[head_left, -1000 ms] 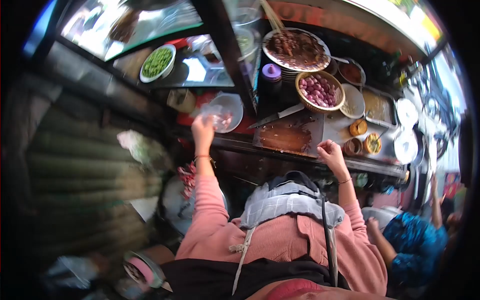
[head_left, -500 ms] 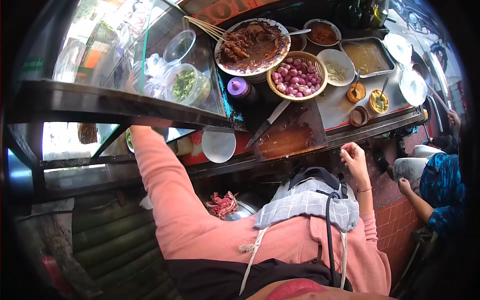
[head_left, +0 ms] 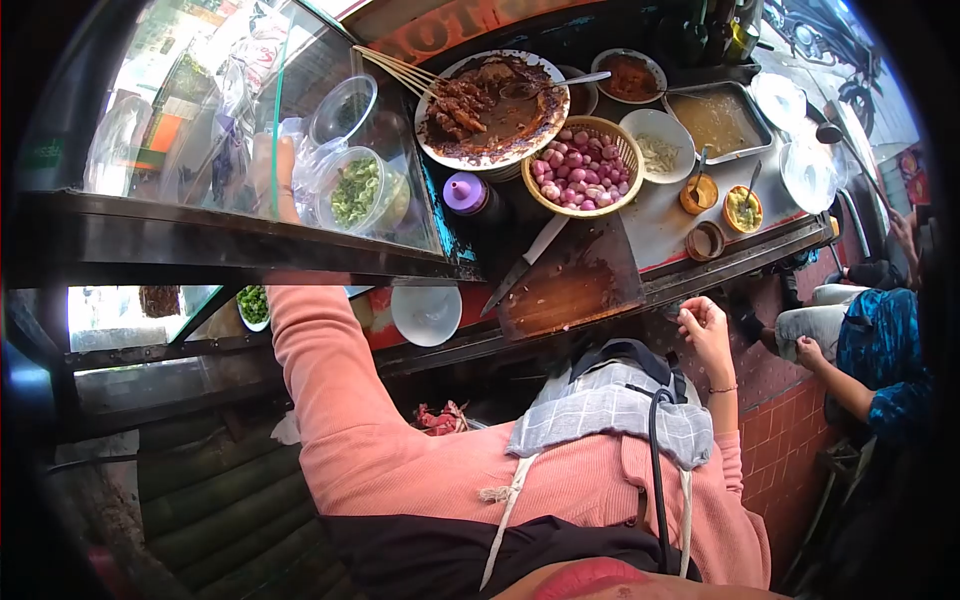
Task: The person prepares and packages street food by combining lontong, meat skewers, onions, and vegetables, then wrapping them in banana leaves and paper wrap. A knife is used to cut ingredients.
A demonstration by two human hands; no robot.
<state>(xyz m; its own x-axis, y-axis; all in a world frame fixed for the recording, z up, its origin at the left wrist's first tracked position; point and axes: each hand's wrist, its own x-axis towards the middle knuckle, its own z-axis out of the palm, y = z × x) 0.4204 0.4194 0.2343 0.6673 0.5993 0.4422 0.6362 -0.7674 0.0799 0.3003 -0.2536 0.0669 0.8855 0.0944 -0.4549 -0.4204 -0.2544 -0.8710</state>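
My left arm reaches beneath the dark ledge of the glass case. Through the pane my left hand (head_left: 274, 168) shows dimly, right beside a crumpled clear plastic bag (head_left: 310, 155); its fingers are partly hidden, and I cannot tell whether they grip anything. Close to it stand a clear tub of chopped greens (head_left: 353, 190) and a round clear plastic container (head_left: 344, 108). In front of the counter edge, my right hand (head_left: 704, 328) hangs in the air with loosely bent fingers, holding nothing. Nearest to it is the wooden cutting board (head_left: 572, 290), with a knife (head_left: 525, 262) lying across its left side.
On the counter are a basket of shallots (head_left: 585, 172), a plate of sauced skewers (head_left: 490, 110), a purple-capped bottle (head_left: 466, 194), a white bowl (head_left: 426, 314) and a metal tray (head_left: 718, 118). A person in a blue patterned shirt (head_left: 885, 345) sits at the right.
My left hand now shows more clearly through the glass, farther up beside the plastic bag. The view has shifted slightly. My right hand stays loosely bent.
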